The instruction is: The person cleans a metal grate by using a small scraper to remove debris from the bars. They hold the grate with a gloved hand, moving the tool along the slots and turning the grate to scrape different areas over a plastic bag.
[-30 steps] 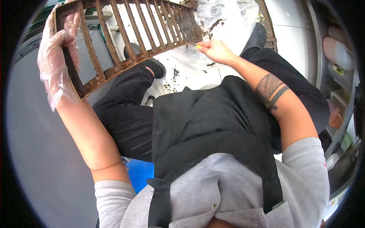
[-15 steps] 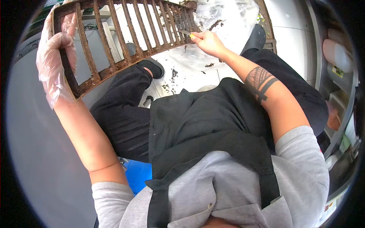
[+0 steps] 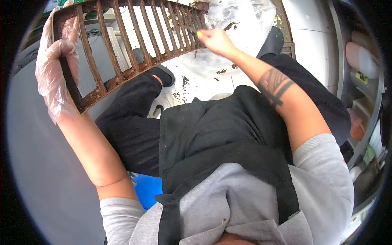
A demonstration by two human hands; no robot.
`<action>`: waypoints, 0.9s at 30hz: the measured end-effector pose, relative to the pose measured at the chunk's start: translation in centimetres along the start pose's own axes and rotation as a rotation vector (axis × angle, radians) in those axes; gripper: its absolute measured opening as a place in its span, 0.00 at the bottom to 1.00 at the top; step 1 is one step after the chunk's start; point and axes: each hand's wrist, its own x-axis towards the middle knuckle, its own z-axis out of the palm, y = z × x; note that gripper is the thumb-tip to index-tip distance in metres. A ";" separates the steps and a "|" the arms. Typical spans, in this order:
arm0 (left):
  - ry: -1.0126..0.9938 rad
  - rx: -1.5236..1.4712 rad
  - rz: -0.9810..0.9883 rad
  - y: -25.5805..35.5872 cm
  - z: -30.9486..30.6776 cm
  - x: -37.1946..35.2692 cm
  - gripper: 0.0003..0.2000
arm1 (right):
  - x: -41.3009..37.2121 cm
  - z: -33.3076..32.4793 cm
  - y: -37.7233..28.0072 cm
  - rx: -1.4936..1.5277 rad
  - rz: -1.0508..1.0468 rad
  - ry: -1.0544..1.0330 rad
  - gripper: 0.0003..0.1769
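Note:
A long rusty metal grate (image 3: 110, 79) with many crossbars is held up, tilted, across the top left. Its near end is gripped by my left hand (image 3: 59, 67), which wears a clear plastic glove. At the far end my bare right hand (image 3: 216, 41) is closed round a small knife-like tool with a yellow handle (image 3: 199, 34). The tool's thin blade lies among the far bars, partly blurred. Brown dirt cakes the bars, with a larger clump (image 3: 200, 5) at the far top.
Clear plastic sheeting (image 3: 249, 20) with dark debris lies on the white tiled floor (image 3: 312, 49) beyond the grate. Loose dark bits (image 3: 185, 81) are scattered between my feet. A grey surface (image 3: 45, 163) stands at left, shelving (image 3: 363, 118) with containers at right, and something blue (image 3: 148, 190) below.
My right hand and the tool have shifted slightly left and up along the far bars. The grate and my left hand have moved slightly left and down in view.

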 end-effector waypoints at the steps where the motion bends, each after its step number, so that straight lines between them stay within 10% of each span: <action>1: 0.006 -0.005 -0.005 0.2 0.2 0.3 0.41 | -2.0 -0.6 -0.2 -0.044 -0.026 -0.039 0.23; 27: 0.011 0.309 0.083 1.7 0.7 0.2 0.39 | -1.4 -1.0 -2.5 -0.023 0.006 0.094 0.20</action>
